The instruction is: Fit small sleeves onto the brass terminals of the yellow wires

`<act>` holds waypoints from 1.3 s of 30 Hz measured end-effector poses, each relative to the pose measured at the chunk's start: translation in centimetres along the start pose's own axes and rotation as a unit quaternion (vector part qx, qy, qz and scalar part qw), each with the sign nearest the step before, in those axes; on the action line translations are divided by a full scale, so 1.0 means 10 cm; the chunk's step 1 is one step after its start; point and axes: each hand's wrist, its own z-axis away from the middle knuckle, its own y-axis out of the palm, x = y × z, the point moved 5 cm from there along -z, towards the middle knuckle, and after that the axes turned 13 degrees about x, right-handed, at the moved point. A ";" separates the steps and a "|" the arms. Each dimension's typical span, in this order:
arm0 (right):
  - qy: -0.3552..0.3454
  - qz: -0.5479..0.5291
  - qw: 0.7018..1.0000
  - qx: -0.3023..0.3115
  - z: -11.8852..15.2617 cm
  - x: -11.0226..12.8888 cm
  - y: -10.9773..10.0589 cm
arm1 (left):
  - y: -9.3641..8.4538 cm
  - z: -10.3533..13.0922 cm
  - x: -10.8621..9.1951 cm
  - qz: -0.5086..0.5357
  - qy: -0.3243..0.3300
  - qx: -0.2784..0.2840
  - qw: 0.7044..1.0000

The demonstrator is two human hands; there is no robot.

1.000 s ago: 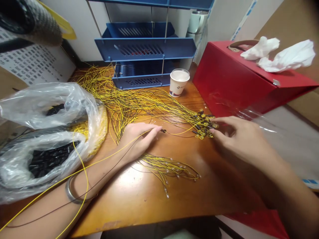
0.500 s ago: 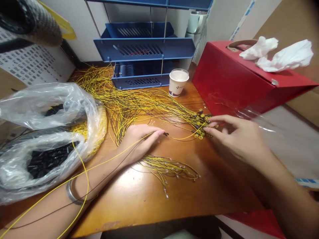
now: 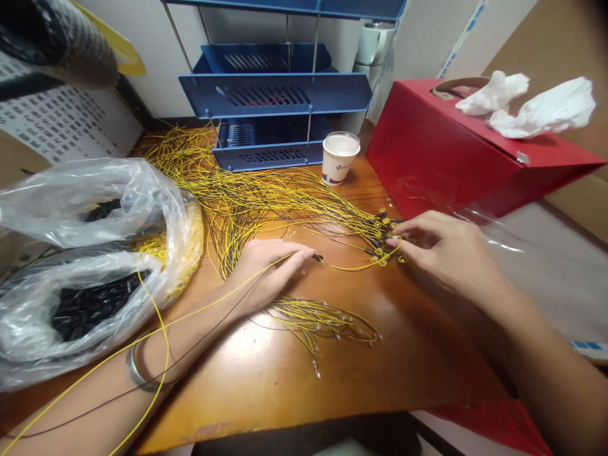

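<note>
My left hand (image 3: pixel 270 269) is closed in a pinch on a yellow and dark wire pair (image 3: pixel 223 292), whose tails run back across my forearm. A small black piece (image 3: pixel 318 258) sits on the wire just past those fingertips. From it a yellow length (image 3: pixel 351 268) sags across to my right hand (image 3: pixel 441 253), whose thumb and fingers pinch its far end. The tip itself is hidden. Beside the right fingertips lies a cluster of wire ends with yellow ring-like caps (image 3: pixel 379 225). Below my left hand, a smaller wire bundle (image 3: pixel 327 316) fans out with clear tips.
A large wire heap (image 3: pixel 190 158) spreads behind my left hand. At the left stand clear plastic bags of black tubes (image 3: pixel 95 304) and yellow rings (image 3: pixel 187 253). A paper cup (image 3: pixel 341 158), blue tray rack (image 3: pixel 275 95) and red box (image 3: pixel 427 145) with tissues line the back.
My right hand has shifted slightly, bringing the wire's end a little nearer me, and the wire between the hands sags lower. The left hand holds almost still.
</note>
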 end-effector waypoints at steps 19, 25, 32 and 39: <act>0.046 0.009 0.995 -0.088 0.06 0.04 -0.19 | -0.01 0.00 -0.01 0.033 -0.033 -0.017 0.999; 0.015 0.005 0.994 -0.111 0.08 0.20 -0.29 | -0.08 0.01 0.06 0.071 -0.088 -0.067 0.991; -0.186 -0.114 0.961 -0.168 0.32 1.04 -0.22 | -0.19 0.02 0.03 0.127 -0.095 -0.108 0.981; -0.012 -0.451 0.886 0.109 -0.04 1.35 0.59 | -0.22 0.03 -0.08 0.142 -0.056 -0.103 0.983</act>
